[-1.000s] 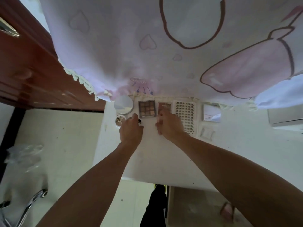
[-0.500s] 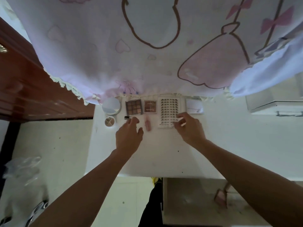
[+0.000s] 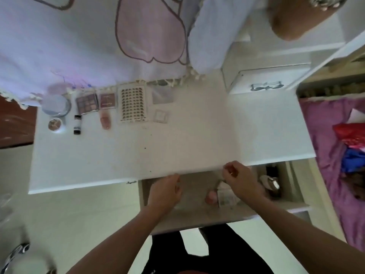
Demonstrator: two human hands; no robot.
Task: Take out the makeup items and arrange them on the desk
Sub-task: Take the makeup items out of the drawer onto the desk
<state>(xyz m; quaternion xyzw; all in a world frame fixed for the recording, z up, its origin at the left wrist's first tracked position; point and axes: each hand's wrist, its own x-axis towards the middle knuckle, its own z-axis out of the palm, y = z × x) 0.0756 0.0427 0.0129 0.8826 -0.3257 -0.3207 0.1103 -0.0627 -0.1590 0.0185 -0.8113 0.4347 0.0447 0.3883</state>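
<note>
Makeup lies in a row along the far edge of the white desk: a round compact, a small jar, a black-capped tube, an eyeshadow palette, a blush palette, a pink tube, a lash sheet, a clear packet and a small square case. Below the desk's front edge an open drawer holds a small box, a pink round item and a silver item. My left hand hovers over the drawer, loosely curled and empty. My right hand, fingers closed, is above the box.
A white box with a bow stands at the desk's back right. A printed cloth hangs over the far edge. A purple bed with red and blue bags lies right; a brown cabinet left.
Both hands have pulled back from the row of makeup to the desk's front edge. The view has shifted down and right, and the open drawer now shows.
</note>
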